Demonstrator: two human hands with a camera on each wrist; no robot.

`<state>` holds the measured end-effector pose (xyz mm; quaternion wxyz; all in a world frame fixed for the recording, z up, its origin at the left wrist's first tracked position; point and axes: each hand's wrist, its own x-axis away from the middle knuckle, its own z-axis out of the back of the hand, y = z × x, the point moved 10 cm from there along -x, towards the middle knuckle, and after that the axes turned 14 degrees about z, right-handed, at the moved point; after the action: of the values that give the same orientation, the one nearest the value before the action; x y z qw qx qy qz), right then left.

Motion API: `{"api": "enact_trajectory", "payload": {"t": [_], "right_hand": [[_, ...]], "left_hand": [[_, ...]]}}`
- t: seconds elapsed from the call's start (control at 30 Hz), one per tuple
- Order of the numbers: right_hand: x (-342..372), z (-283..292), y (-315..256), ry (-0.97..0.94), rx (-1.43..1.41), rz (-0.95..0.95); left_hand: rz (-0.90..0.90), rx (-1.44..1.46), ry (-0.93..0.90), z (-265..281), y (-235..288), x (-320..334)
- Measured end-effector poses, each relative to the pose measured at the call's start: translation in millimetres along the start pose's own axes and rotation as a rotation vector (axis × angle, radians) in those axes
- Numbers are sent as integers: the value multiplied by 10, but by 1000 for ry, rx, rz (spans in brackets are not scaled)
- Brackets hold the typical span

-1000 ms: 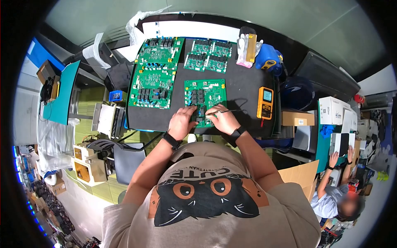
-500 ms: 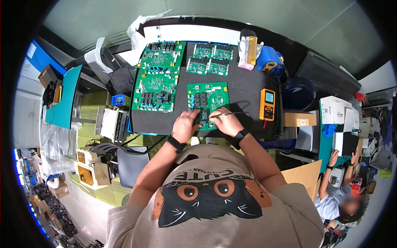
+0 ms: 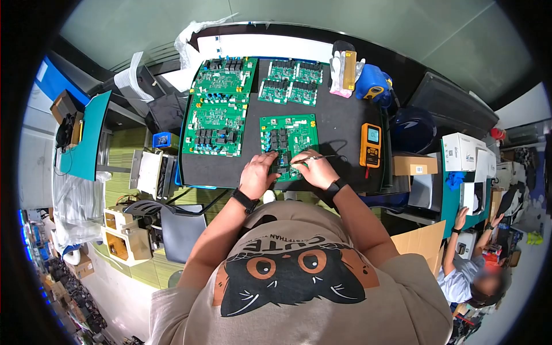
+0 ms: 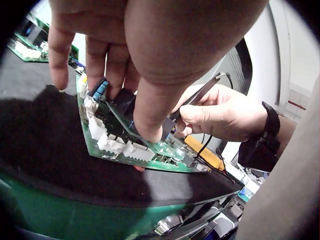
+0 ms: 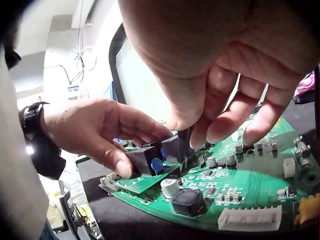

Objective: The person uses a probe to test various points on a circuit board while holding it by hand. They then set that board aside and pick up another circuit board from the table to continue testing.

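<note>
In the head view a large green circuit board [image 3: 305,135] lies at the table's near side, under both hands. The left hand [image 3: 257,175] grips a small green board [image 5: 140,185] between thumb and fingers; this board, carrying black blocks and a blue disc, sits tilted over the large one. Between thumb and fingers, the right hand [image 3: 318,171] pinches a slim black tool [image 5: 184,142] with a cable at its rear. Thin metal tips on the tool point down at the large board beside the small board's edge; whether they touch is unclear.
Left of the work stand two large green boards [image 3: 215,123], with several smaller boards [image 3: 303,92] behind. An orange meter [image 3: 371,145] lies to the right; a blue device [image 3: 372,82] stands at the back right. Another person's hands [image 3: 462,217] show at far right.
The head view has shifted slightly. Both hands keep their hold at the large board with little visible movement. At far right, the other person's hands have moved.
</note>
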<state>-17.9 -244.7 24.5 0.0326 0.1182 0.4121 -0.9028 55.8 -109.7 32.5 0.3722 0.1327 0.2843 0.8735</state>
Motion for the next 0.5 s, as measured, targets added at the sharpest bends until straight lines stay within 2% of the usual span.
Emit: {"api": "enact_trajectory", "payload": {"t": [0.5], "right_hand": [[22,22,-44,25,-3,-25]], "left_hand": [[29,-79,-21,18,10,-6]]}}
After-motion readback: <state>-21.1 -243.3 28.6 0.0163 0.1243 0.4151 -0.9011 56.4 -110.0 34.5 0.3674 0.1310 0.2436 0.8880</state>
